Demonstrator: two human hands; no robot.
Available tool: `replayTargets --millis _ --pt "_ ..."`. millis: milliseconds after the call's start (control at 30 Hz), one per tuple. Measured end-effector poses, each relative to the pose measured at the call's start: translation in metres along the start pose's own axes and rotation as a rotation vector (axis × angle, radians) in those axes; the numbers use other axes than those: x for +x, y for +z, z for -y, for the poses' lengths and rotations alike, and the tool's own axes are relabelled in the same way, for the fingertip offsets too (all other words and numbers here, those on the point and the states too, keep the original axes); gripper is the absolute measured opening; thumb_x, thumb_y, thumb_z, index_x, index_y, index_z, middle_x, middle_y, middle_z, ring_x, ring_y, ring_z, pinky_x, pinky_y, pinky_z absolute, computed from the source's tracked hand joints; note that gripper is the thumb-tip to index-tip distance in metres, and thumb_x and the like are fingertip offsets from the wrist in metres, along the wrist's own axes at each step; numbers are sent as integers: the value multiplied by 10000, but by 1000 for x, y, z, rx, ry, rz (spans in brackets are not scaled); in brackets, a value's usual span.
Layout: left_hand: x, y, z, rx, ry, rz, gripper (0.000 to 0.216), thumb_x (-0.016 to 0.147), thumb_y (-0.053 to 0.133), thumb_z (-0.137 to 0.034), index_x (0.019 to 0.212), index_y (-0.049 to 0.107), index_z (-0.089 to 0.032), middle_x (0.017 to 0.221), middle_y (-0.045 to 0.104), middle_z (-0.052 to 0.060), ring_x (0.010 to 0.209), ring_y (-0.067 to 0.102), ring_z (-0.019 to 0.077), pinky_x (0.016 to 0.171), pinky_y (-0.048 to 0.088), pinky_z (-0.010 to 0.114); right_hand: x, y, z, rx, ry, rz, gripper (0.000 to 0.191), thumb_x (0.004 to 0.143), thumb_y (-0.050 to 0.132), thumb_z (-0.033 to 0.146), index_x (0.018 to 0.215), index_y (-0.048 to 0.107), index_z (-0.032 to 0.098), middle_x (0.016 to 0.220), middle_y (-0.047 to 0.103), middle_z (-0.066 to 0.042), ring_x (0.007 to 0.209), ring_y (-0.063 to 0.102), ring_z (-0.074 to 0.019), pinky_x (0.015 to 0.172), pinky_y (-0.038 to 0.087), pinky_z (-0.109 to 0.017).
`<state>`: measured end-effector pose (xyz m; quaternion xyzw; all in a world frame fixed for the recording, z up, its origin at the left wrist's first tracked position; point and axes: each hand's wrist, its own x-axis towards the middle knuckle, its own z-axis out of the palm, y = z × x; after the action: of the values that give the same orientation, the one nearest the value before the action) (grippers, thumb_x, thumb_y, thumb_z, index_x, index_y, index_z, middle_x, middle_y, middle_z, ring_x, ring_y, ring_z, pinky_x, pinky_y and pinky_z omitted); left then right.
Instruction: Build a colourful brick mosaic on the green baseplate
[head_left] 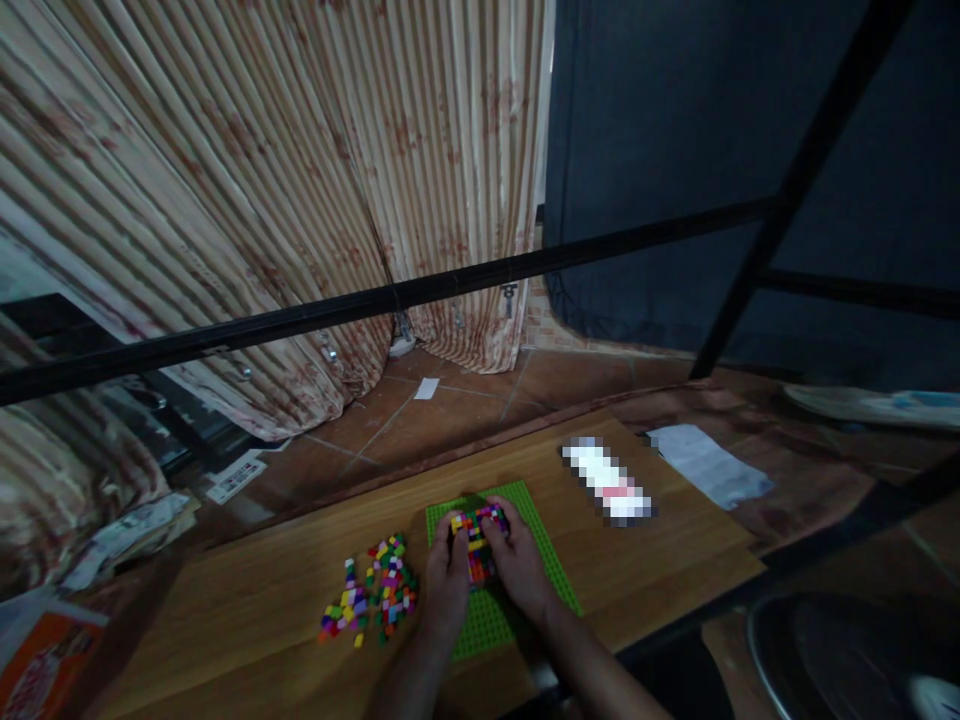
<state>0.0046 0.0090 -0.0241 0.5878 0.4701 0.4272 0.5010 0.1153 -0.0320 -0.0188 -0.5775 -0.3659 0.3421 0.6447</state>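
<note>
Head view: our grip, left hand [448, 572] and right hand [519, 560], is closed around the block build [478, 548]; we think uneven squeezing could break it apart.

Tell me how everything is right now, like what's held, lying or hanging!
Multicoloured toy-brick block: held between both hands
Left hand: closed on it
Right hand: closed on it too
Green studded baseplate: lying flat on wooden table
Loose toy bricks: heaped and scattered
Floral curtains: hanging in folds
White paper: lying on tiled floor
</note>
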Motion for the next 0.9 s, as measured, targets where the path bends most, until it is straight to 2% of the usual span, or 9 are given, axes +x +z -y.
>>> replayTargets --millis 300,500,633,900 --pt "-8 0 -7 -38 -9 4 449 857 524 -518 1181 595 -216 1167 672 70 1108 608 259 977 460 384 -1 -3 1 -14 -4 11 409 877 526 445 1201 574 200 1043 688 -57 891 657 -201 805 525 -326" --pt "-8 -1 -11 -137 -89 -27 467 852 520 -537 1139 655 -195 1194 678 78 1156 591 262 1003 449 374 -2 -3 2 33 52 18 446 853 553 474 1202 574 196 1060 691 -63 915 657 -215 808 530 -332" --pt "-6 -3 -8 -144 -57 -45 459 853 526 -535 1105 684 -186 1181 684 77 1169 580 259 1034 419 367 -2 -4 2 35 69 20 465 844 562 490 1201 578 193 1038 698 -62 883 664 -216 790 536 -332" --pt "-5 -1 0 -200 -80 5 449 847 546 -532 1107 676 -190 1053 720 55 996 654 228 897 501 324 -4 -6 -1 18 73 6 481 846 565 494 1220 564 191 1049 695 -65 902 666 -223 788 545 -341"
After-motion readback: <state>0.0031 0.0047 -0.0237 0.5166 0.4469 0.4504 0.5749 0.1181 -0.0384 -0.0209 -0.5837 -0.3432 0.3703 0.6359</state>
